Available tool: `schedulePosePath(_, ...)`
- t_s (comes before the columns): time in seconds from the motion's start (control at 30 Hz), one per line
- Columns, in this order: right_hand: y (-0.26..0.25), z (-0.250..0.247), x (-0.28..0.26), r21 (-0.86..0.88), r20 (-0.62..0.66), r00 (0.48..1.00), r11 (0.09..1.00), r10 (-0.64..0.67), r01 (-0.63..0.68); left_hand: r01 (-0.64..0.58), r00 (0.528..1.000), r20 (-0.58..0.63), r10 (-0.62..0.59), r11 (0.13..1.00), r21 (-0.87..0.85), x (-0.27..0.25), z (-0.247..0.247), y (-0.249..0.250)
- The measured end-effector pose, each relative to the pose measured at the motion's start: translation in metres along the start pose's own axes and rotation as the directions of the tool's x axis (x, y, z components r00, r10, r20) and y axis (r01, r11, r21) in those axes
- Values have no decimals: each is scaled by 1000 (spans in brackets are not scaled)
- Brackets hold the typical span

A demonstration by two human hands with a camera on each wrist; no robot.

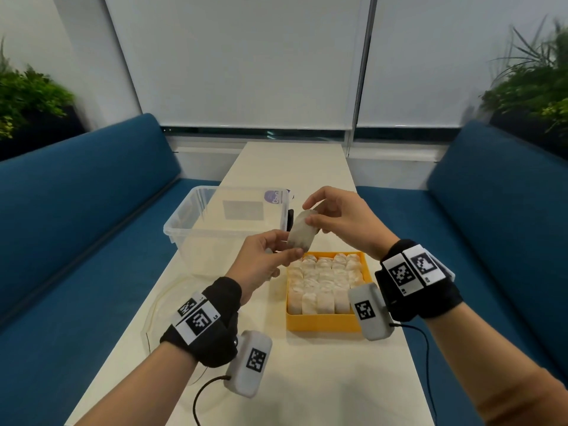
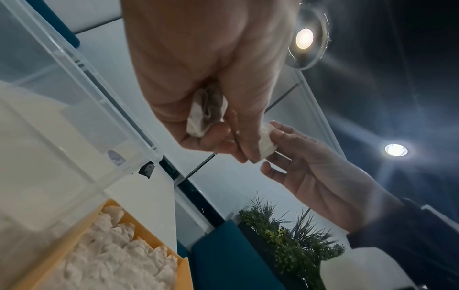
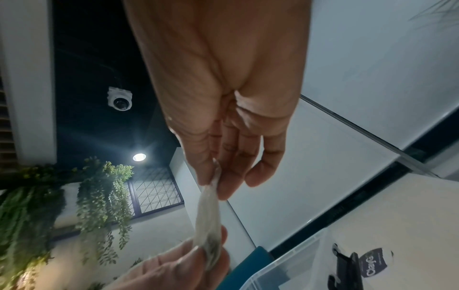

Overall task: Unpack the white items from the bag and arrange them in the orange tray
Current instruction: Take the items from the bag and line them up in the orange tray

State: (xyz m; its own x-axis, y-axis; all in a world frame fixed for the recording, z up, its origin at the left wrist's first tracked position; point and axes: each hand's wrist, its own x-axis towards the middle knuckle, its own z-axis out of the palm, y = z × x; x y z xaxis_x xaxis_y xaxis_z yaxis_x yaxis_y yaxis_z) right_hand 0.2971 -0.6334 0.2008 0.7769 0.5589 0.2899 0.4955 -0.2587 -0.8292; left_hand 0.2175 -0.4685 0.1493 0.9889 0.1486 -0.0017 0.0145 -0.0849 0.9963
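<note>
A white sachet (image 1: 302,230) hangs in the air above the table, held at both ends. My left hand (image 1: 264,259) pinches its lower end between thumb and fingers; the left wrist view shows this hand (image 2: 218,121) also curled round more white paper in the palm. My right hand (image 1: 332,215) pinches the upper end with thumb and forefinger, seen edge-on as the sachet (image 3: 208,212) in the right wrist view. The orange tray (image 1: 322,322) sits just below, packed with rows of white sachets (image 1: 325,281). No bag is clearly visible.
A clear plastic box (image 1: 184,224) with a purple label stands on the cream table (image 1: 307,379), behind and left of the tray. A clear round lid (image 1: 159,309) lies at the table's left edge. Blue benches (image 1: 76,210) flank the table on both sides.
</note>
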Motion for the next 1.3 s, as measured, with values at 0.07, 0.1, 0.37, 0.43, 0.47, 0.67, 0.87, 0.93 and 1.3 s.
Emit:
schedulePosePath(0.07, 0, -1, 0, -38, -26, 999, 999, -18, 17, -6, 1000, -10, 6, 1000, 6, 1, 0, -2)
schedulePosePath(0.1, 1, -1, 0, -64, -43, 999, 998, -30, 27, -9, 1000, -12, 9, 1000, 5, 2, 1, -3)
schedulePosePath(0.37, 5, -4, -6, -153, -6, 998, 986, -61, 59, -20, 1000, -9, 20, 1000, -23, 6, 7, -5)
schedulePosePath(0.43, 5, -5, -8, -174, 8, 998, 983, -57, 58, -22, 1000, -4, 22, 999, -26, 7, 8, -5)
schedulePosePath(0.47, 6, -5, -8, -182, 13, 998, 982, -55, 56, -26, 1000, -1, 26, 999, -26, 7, 9, -5)
schedulePosePath(0.67, 16, -5, -10, -143, -2, 1000, 989, -23, 22, -13, 1000, 22, 13, 1000, -11, 6, 15, -8)
schedulePosePath(0.87, 48, -13, -14, -177, -53, 982, 966, 182, -189, 74, 997, 15, -74, 997, 1, 3, 17, -19)
schedulePosePath(0.93, 66, -13, -17, -279, -32, 961, 920, 276, -274, 107, 994, 5, -107, 994, -11, 2, 17, -24)
schedulePosePath(1.3, 133, 17, -28, -725, 296, 772, 658, 563, -202, 202, 978, -36, -204, 978, -60, -5, 19, -40)
